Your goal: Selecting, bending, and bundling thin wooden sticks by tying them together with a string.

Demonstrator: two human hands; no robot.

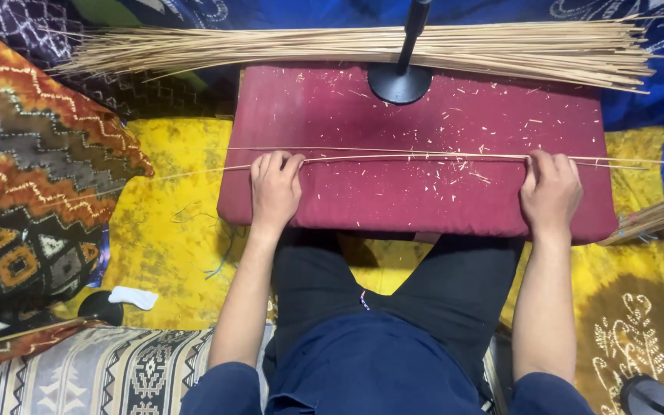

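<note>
Head view, left hand: the left hand (pixel 274 188) lies palm down with its fingers curled over the thin sticks (pixel 416 157), pressing them onto the red cushion (pixel 424 200). It is mostly closed over them.
Head view, right hand: the right hand (pixel 551 190) does the same at the other end, fingers bent over the sticks and holding them down.
Where the sticks are: they run between the two hands and poke out past each hand, just under the fingertips.
Which way they point: the long way goes side to side, from the left hand across to the right hand. They lie flat, with a small upward bow in the middle.
What could go wrong: I think the sticks could snap if the hands push or bend too hard, because they are so thin.
Another worry: one stick could roll out from under the fingers, since there are a few lying loose together.
Past the fingers: a big bundle of sticks (pixel 363 46) lies far beyond both hands, with a black stand base (pixel 400 83) between it and the hands.
Little bits: pale chips (pixel 470 146) dot the cushion near the right hand.
</note>
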